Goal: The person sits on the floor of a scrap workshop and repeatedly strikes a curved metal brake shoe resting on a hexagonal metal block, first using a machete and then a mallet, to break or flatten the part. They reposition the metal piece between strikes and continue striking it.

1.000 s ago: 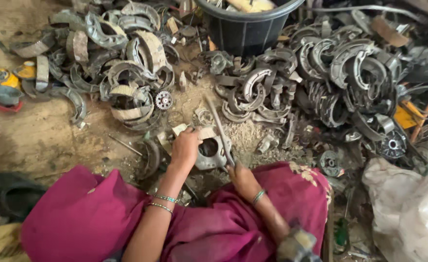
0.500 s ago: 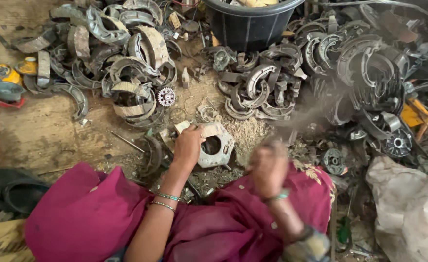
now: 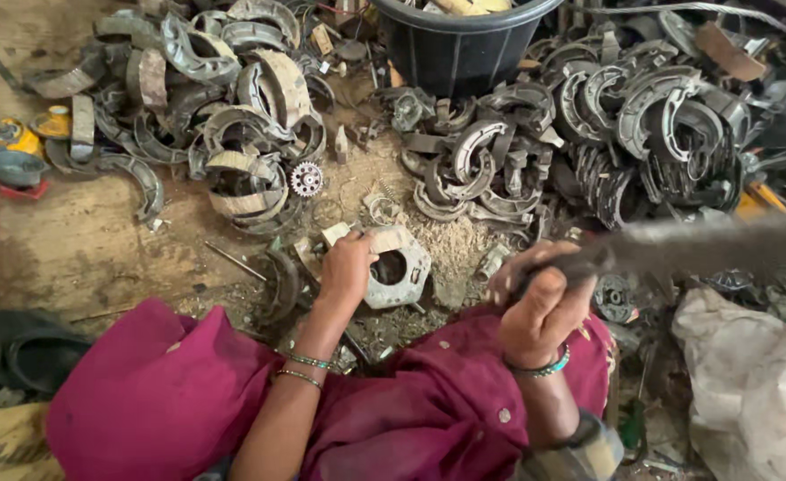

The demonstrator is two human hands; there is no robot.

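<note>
Left hand (image 3: 347, 267) grips metal housing (image 3: 397, 265) on dirt floor (image 3: 81, 249), ahead of the knees. Right hand (image 3: 543, 307) fist closed around motion-blurred rod (image 3: 705, 245), raised at right. Brake shoes (image 3: 250, 169) piled behind.

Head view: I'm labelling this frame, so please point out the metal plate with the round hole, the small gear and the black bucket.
metal plate with the round hole (image 3: 411, 251), head view, on its pale flat face right of the hole.
small gear (image 3: 306, 179), head view, on its toothed disc.
black bucket (image 3: 464, 53), head view, on its ribbed side wall.
</note>
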